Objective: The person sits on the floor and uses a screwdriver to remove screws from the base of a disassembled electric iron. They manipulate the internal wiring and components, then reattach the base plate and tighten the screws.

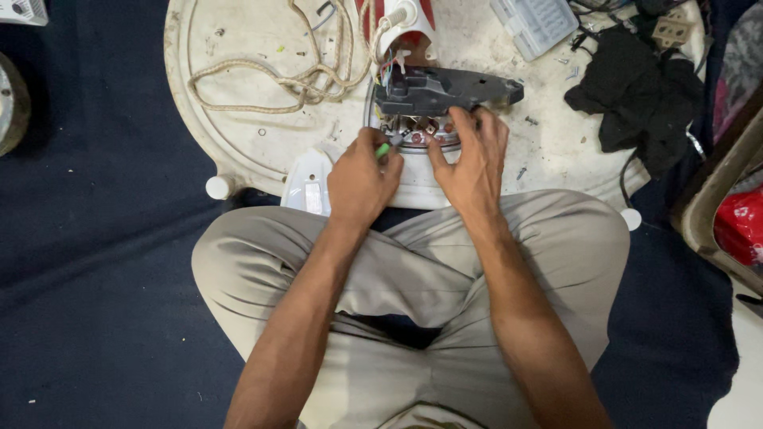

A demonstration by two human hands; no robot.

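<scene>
An opened clothes iron lies on a round white table top (238, 95). Its dark grey plastic body (445, 89) is lifted off the base, and copper terminals and coloured wires (417, 131) show beneath it. My left hand (362, 179) grips a small green-handled screwdriver (384, 149), tip toward the terminals. My right hand (473, 163) rests on the iron's base, fingers touching the wiring and the edge of the grey body. A braided beige power cord (294, 79) runs from the iron's white and red rear end (401, 24).
A clear plastic parts box (534, 22) sits at the back. A black cloth (636, 91) lies right, near loose screws (531, 121). A white cover piece (306, 187) rests by my left knee. Dark blue floor covering surrounds me; a chair frame (715, 191) stands right.
</scene>
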